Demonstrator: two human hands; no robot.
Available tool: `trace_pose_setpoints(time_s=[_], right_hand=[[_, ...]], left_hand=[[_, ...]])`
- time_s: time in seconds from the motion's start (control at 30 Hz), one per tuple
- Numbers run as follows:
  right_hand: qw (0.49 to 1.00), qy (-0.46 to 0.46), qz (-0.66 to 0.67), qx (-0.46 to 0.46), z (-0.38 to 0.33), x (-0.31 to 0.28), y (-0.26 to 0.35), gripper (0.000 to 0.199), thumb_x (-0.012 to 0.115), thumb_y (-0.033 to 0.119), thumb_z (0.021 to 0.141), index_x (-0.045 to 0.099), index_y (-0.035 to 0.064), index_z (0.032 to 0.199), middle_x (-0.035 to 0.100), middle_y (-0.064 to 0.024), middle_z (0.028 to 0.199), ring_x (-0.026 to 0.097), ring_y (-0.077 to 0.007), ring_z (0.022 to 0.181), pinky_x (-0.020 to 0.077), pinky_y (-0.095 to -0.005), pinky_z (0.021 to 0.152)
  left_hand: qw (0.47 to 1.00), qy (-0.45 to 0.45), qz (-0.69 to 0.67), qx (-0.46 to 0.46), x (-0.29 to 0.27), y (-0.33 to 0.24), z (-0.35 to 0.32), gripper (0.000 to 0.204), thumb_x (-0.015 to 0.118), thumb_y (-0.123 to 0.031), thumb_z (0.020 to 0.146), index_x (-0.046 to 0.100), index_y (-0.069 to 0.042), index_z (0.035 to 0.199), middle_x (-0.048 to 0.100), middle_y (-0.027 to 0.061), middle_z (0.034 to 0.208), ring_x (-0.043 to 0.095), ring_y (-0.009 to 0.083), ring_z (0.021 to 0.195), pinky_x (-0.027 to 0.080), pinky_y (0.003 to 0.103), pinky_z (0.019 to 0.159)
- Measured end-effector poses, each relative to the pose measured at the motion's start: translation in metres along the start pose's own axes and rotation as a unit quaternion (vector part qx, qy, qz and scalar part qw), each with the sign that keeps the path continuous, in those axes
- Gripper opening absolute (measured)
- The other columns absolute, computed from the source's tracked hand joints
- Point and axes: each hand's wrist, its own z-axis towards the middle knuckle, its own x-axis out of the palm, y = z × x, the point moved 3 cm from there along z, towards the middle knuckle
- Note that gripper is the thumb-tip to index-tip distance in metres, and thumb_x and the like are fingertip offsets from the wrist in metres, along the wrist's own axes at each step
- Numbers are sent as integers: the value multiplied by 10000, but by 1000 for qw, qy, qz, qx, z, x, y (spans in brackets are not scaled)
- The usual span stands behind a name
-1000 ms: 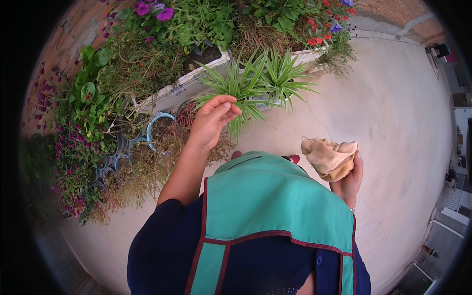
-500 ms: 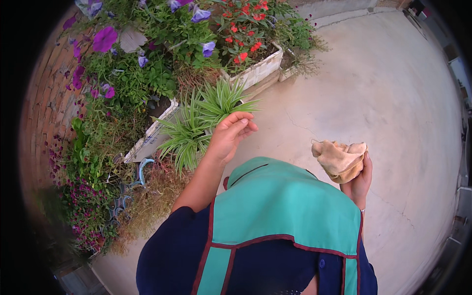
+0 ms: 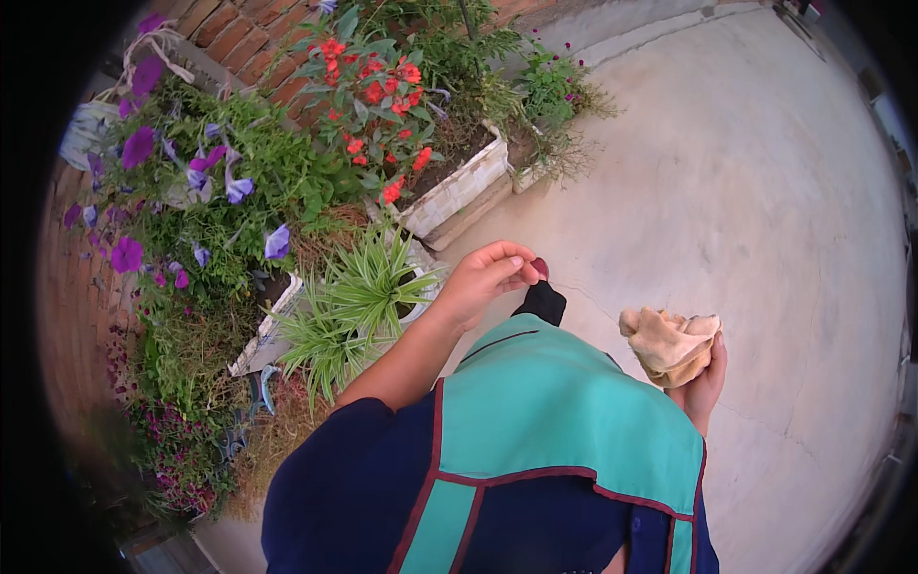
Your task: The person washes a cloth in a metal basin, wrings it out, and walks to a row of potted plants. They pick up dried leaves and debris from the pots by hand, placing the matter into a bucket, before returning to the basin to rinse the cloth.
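My right hand (image 3: 703,383) is closed around a crumpled beige cloth (image 3: 666,344), held out at the right above the concrete floor. The cloth is bunched up, with its folds standing above my fingers. My left hand (image 3: 490,282) hovers in front of me, its fingers curled in toward the thumb, and I see nothing in them. A green apron (image 3: 574,402) with dark red edging covers my front over a dark blue top. Just beyond my left fingertips, lower down, a dark red shoe tip (image 3: 541,268) and a black trouser leg (image 3: 543,301) show.
At the left, striped green spider plants (image 3: 368,287) stand in pots beside white planter boxes (image 3: 459,187). Red flowers (image 3: 382,91) and purple petunias (image 3: 139,148) grow thickly before a brick wall (image 3: 229,38). Pale concrete floor (image 3: 746,182) stretches to the right.
The view has shifted along the planters, and the plants appear further left and lower. A shoe and trouser leg have come into sight. The cloth stays in my right hand.
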Motion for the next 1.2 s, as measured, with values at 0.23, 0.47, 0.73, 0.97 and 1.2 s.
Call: trace_pose_setpoints(time_s=[0.23, 0.47, 0.73, 0.97, 1.2], right_hand=[[997, 59, -29, -42, 122, 20, 51, 388, 327, 337, 955, 501, 25, 1107, 552, -115, 1120, 517, -230, 1068, 409, -369, 930], [998, 64, -23, 10, 234, 67, 79, 388, 334, 335, 954, 496, 29, 1131, 550, -111, 1129, 517, -226, 1072, 415, -362, 927], [981, 129, -75, 128, 348, 93, 102, 389, 376, 341, 938, 498, 24, 1127, 550, -109, 1137, 517, -231, 1069, 405, -370, 938], [938, 267, -127, 180, 436, 119, 156, 401, 363, 326, 937, 498, -4, 1121, 562, -133, 1112, 529, -245, 1055, 403, -372, 937], [902, 327, -152, 238, 490, 123, 180, 397, 358, 313, 939, 499, -12, 1119, 563, -138, 1113, 531, -247, 1054, 402, -371, 938]], left_hand=[[999, 46, -16, -3, 27, -46, 142, 171, 481, -142, 916, 566, -47, 1030, 607, 59, 913, 575, 148, 914, 441, 307, 870], [1000, 13, -15, 7, 26, -79, 231, 174, 471, -142, 920, 559, -44, 1033, 608, 60, 917, 577, 152, 912, 442, 311, 869], [990, -121, -60, 37, 23, -82, 273, 172, 484, -144, 915, 567, -49, 1033, 614, 56, 889, 579, 145, 891, 441, 313, 871], [962, -223, -112, 112, 71, -88, 305, 167, 485, -134, 915, 572, -57, 1034, 611, 49, 892, 576, 135, 872, 441, 308, 872], [943, -264, -136, 147, 114, -83, 334, 165, 486, -132, 914, 571, -58, 1034, 610, 53, 896, 578, 139, 890, 445, 311, 865]])
